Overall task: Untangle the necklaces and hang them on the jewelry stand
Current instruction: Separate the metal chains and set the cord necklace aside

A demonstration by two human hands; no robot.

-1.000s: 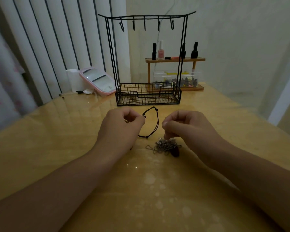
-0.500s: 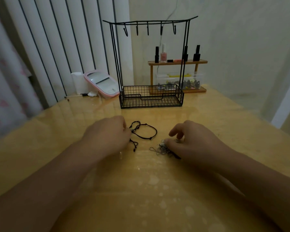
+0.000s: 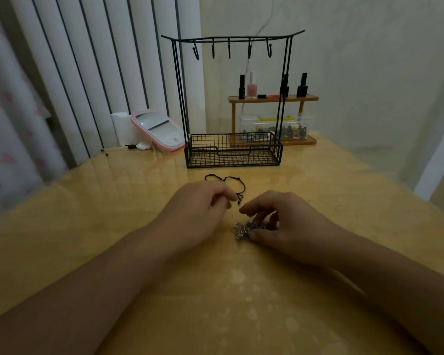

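Observation:
A black cord necklace (image 3: 237,181) lies loose on the yellow table (image 3: 331,190), just in front of the black wire jewelry stand (image 3: 232,152). The stand's several top hooks (image 3: 229,48) are bare. My left hand (image 3: 203,211) rests on the table with loosely curled fingers, its fingertips right beside the cord's knotted end and holding nothing. To its right, my right hand (image 3: 287,226) pinches a tangled clump of silver chain (image 3: 246,228) between thumb and fingers, low on the table.
Left of the stand, a pink-framed mirror (image 3: 158,129) leans by a white box (image 3: 122,128). Behind the stand are a small wooden shelf (image 3: 272,99) with nail polish bottles and a clear box (image 3: 296,126). Vertical blinds and a wall close the back.
My left hand set the black cord down and let go; the cord now lies nearer the stand. My right hand dropped onto the silver tangle and closed its fingers on it.

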